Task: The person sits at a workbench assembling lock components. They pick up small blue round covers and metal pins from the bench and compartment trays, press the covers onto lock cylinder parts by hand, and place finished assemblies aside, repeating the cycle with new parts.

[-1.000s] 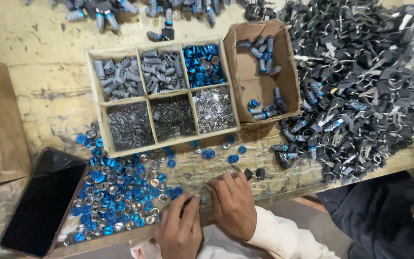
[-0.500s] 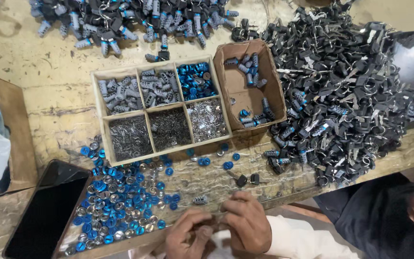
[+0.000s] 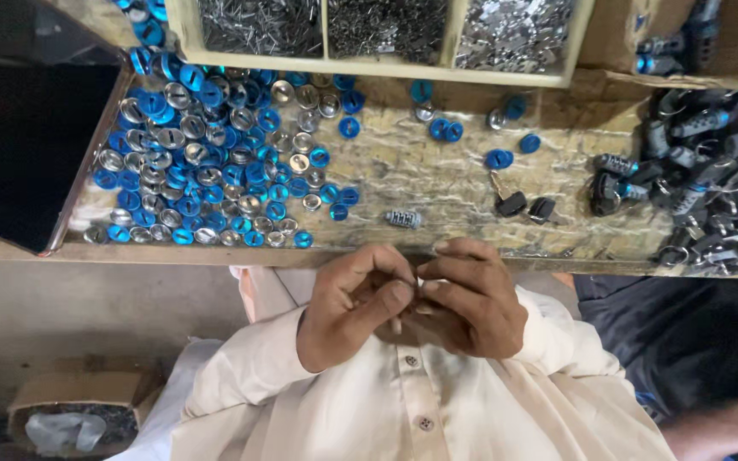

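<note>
Both hands, left hand [image 3: 348, 307] and right hand [image 3: 471, 294], pinched together around a tiny hidden part, close to the chest for control, blue caps [image 3: 215, 162] beyond the left.

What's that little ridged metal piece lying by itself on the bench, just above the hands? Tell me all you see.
The small metal cylinder is short, silvery-grey, with ribs or grooves across its body. It lies on its side on the worn wooden bench, near the front edge, apart from the blue caps to one side and the black-headed keys to the other. Nothing touches it.
</note>
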Available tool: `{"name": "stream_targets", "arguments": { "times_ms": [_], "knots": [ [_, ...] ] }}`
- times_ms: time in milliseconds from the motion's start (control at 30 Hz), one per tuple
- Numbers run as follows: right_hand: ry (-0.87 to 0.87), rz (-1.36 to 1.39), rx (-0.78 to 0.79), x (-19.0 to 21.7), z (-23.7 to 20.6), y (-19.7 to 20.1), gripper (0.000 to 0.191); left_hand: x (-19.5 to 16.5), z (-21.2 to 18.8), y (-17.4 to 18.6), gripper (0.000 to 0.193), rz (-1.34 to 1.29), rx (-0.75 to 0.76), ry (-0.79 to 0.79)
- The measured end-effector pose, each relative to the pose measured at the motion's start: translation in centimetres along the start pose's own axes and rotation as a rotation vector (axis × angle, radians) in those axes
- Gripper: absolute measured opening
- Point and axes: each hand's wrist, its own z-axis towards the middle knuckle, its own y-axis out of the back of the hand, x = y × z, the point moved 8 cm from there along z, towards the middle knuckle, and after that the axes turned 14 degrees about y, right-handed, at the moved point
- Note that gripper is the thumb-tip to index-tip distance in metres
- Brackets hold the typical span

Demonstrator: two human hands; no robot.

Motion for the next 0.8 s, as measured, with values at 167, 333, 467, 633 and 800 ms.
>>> {"name": "stream_targets", "arguments": {
  "times_ms": [167, 333, 467, 633, 800],
  "knots": [
    [-0.175, -0.32, 0.309, -1.9, 2.2, -0.9, 0.048, -0.5, -1.3, 1.0, 0.014, -0.111, 0.012, 0.013],
    [-0.237, -0.321, 0.355, -2.9, 3.5, -1.3, 0.042, -1.6, -2.0, 1.4, 0.012, -0.024, 0.011, -0.077],
    [-0.397, 0.162, 0.183, -3.5, 2.2, -0.3, 0.035, -1.8, -1.5, 0.7, 0.013, -0.044, 0.104, -0.089],
    [-0.721, 0.938, -0.048, -3.5, -1.1, -1.1, 0.028, -0.6, -0.2, -0.3, 0.012, -0.156, 0.196, 0.076],
    [-0.58, 0.46, 0.141, -2.6, -1.5, -0.9, 0.03, -2.1, -1.4, 0.0, 0.007, 0.113, 0.1, -0.073]
  ]
}}
